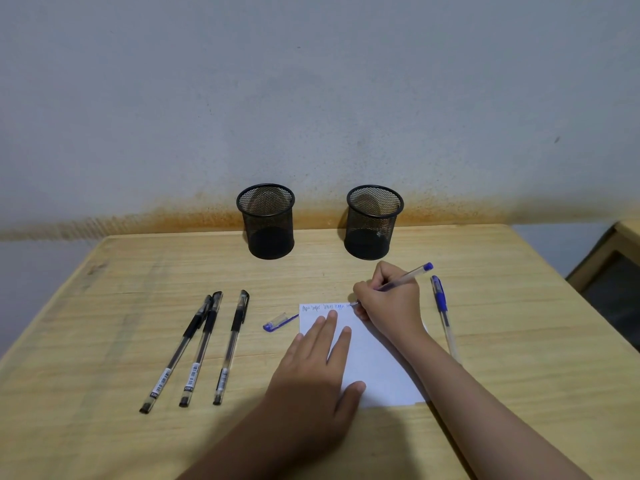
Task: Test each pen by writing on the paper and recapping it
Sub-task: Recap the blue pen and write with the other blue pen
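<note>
Head view: the right hand [384, 303] grips the uncapped blue pen [408, 277], tip on the top line of the paper [377, 368], while the left hand [311, 372] lies flat with straight fingers pinning the sheet. Light, steady strokes look best here, paper kept pinned. The cap [277, 322] waits just left of the sheet.

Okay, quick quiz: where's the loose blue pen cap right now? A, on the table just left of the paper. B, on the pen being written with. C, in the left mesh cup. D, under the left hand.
A: the cap lies on the table, just left of the paper.
</note>
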Available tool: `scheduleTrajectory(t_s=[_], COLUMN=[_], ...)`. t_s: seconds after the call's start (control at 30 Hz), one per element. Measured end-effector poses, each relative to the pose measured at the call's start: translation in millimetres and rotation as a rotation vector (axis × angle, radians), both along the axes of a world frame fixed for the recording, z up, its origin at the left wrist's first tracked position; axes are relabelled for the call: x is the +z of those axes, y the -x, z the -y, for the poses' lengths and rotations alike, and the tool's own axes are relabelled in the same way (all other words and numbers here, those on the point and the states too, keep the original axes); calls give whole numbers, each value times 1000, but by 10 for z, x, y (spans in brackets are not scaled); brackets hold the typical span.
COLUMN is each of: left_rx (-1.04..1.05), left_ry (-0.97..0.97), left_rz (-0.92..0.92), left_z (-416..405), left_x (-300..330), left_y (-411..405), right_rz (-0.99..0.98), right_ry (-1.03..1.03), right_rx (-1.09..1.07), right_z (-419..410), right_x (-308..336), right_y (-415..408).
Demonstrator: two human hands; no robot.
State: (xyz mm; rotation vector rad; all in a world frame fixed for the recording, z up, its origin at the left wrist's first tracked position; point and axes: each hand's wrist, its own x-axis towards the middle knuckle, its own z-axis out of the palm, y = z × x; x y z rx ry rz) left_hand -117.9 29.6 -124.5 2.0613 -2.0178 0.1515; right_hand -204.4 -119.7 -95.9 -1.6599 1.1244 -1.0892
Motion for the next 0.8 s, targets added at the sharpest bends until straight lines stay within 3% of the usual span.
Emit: scheduleTrajectory(t_s=[0.8], left_rx=[-2], left_ry=[-36], left_rz=[-11], left_z=[-12], left_x=[37], left_y=[2], right_rz=[98], right_ry=[-63], right_rx=[-14], right_z=[-39], right_x=[53], right_y=[52])
